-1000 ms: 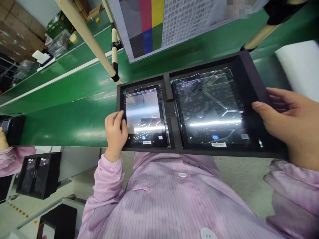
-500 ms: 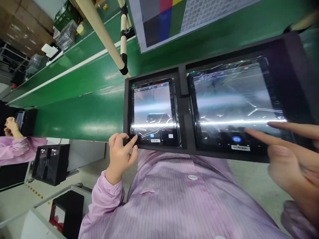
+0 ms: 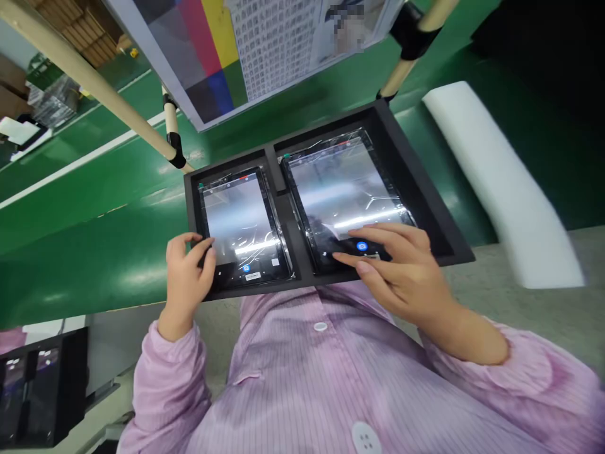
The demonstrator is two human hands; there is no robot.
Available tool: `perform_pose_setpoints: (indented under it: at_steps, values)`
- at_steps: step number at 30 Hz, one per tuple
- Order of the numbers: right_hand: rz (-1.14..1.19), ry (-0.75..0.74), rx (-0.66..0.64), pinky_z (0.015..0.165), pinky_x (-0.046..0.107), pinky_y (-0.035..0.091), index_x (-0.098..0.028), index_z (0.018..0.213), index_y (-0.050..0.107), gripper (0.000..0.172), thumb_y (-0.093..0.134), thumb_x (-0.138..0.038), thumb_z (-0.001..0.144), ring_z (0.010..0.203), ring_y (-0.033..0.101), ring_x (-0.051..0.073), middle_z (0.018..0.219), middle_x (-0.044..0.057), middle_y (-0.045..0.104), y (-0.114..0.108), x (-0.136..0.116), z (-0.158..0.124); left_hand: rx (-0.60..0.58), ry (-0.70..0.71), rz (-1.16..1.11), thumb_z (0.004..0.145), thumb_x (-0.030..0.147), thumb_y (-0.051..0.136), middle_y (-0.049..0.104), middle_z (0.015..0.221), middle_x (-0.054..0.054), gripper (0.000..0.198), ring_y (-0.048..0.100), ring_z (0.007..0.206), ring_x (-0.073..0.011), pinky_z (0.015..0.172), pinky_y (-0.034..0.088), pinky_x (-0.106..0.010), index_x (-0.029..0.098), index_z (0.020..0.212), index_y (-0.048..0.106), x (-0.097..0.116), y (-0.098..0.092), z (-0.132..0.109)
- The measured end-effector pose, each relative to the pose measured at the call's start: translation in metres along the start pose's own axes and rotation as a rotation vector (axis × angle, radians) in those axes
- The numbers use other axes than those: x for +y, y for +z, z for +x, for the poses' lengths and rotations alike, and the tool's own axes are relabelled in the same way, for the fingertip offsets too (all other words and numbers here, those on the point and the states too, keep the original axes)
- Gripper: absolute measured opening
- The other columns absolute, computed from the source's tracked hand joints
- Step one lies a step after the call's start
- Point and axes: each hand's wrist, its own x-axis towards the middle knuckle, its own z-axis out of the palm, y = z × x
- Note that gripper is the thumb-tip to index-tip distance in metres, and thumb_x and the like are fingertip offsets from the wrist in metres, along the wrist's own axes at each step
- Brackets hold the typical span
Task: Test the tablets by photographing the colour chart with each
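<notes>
Two tablets lie side by side in a black foam tray (image 3: 276, 217), their screens lit with a camera view. At the lower left edge of the left tablet (image 3: 243, 217) is my left hand (image 3: 189, 271), fingers bent and apart, holding nothing. Over the lower part of the right tablet (image 3: 345, 183) reaches my right hand (image 3: 401, 265), its fingers stretched out and apart. One fingertip is near the lower left of that screen; whether it touches the glass I cannot tell. Part of the right screen's lower edge is hidden by this hand.
A board with colour patches and printed text (image 3: 227, 57) stands behind the tray, by cream pipes (image 3: 94, 82) with black joints. The tray sits on a green bench (image 3: 108, 252). A white foam piece (image 3: 505, 183) lies right. Another black tray (image 3: 61, 378) is at lower left.
The view has swung to the right, bringing the white foam piece into sight. My right hand has moved left over the right tablet's screen. My left hand is slightly higher along the left tablet's edge.
</notes>
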Motion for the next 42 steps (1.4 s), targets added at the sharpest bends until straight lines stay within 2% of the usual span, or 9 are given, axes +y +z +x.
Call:
perform_pose_setpoints:
  at_steps: [5,10,15,21,24,28,34,38,42]
  values:
    - [-0.085,0.000,-0.031,0.095,0.042,0.037,-0.030,0.097,0.079,0.028,0.051,-0.026,0.099,0.117,0.052,0.024,0.125,0.001,0.060,0.006,-0.004,0.002,-0.152,-0.014,-0.018,0.094,0.031,0.048,0.065,0.128,-0.015,0.038,0.058,0.123,-0.0306,0.108,0.044,-0.048,0.017,0.120,0.071,-0.024,0.016,0.080]
    - [0.157,0.282,0.295,0.083,0.033,0.049,-0.020,0.113,0.076,0.035,0.046,-0.014,0.096,0.106,0.058,0.018,0.121,0.011,0.057,0.004,0.006,-0.011,-0.312,-0.057,0.080,0.095,0.030,0.042,0.061,0.141,-0.020,0.050,0.055,0.132,-0.0343,0.113,0.039,-0.052,0.012,0.140,0.056,-0.034,0.031,0.136]
    - [0.172,0.290,0.472,0.067,0.029,0.050,-0.023,0.112,0.077,0.039,0.043,-0.015,0.095,0.092,0.059,0.016,0.110,0.012,0.057,0.008,0.010,-0.022,-0.400,-0.098,0.161,0.095,0.033,0.040,0.075,0.108,-0.019,0.039,0.068,0.108,-0.0348,0.100,0.047,-0.048,0.015,0.119,0.065,-0.031,0.037,0.160]
    - [0.098,0.148,0.432,0.071,0.029,0.051,-0.017,0.101,0.076,0.034,0.044,-0.010,0.091,0.085,0.059,0.014,0.098,0.010,0.059,0.009,0.009,-0.018,-0.340,-0.214,0.053,0.092,0.034,0.049,0.073,0.087,-0.010,0.018,0.067,0.091,-0.0285,0.091,0.048,-0.040,0.022,0.090,0.062,-0.030,0.041,0.176]
    - [0.082,0.079,0.368,0.071,0.028,0.050,-0.015,0.099,0.074,0.028,0.049,-0.007,0.089,0.084,0.059,0.013,0.096,0.009,0.060,0.008,0.007,-0.009,-0.276,-0.252,0.005,0.094,0.035,0.045,0.069,0.082,-0.006,0.020,0.064,0.083,-0.0231,0.084,0.049,-0.034,0.022,0.085,0.058,-0.027,0.024,0.177]
    - [0.088,-0.006,0.188,0.080,0.034,0.051,-0.018,0.113,0.070,0.024,0.056,-0.020,0.094,0.093,0.061,0.017,0.107,0.008,0.063,0.010,-0.003,0.017,-0.036,-0.194,-0.173,0.096,0.035,0.042,0.063,0.085,-0.002,0.022,0.061,0.087,-0.0192,0.086,0.049,-0.032,0.021,0.089,0.057,-0.013,-0.030,0.156]
    - [0.534,0.008,-0.013,0.104,0.036,0.053,-0.021,0.157,0.034,0.060,0.043,-0.048,0.104,0.122,0.058,0.019,0.138,0.011,0.054,0.033,-0.039,0.064,0.143,-0.093,-0.357,0.099,0.046,0.041,0.060,0.102,-0.004,0.030,0.064,0.104,-0.0201,0.093,0.053,-0.036,0.024,0.111,0.058,0.007,-0.095,0.091]
    - [1.089,0.243,-0.008,0.104,0.034,0.054,-0.021,0.139,0.055,0.055,0.040,-0.059,0.103,0.118,0.061,0.018,0.131,0.008,0.059,0.069,-0.053,0.068,0.184,-0.156,-0.677,0.092,0.069,0.045,0.055,0.138,-0.009,0.061,0.062,0.122,-0.0275,0.094,0.057,-0.041,0.034,0.141,0.042,-0.005,-0.076,0.025]
    - [1.419,0.520,-0.079,0.094,0.035,0.058,-0.019,0.120,0.064,0.070,0.036,-0.077,0.096,0.108,0.065,0.021,0.109,0.009,0.066,0.098,-0.060,0.063,-0.135,-0.222,-0.971,0.081,0.067,0.067,0.044,0.155,-0.017,0.089,0.053,0.137,-0.0362,0.106,0.051,-0.053,0.031,0.154,0.031,-0.006,-0.016,-0.053]
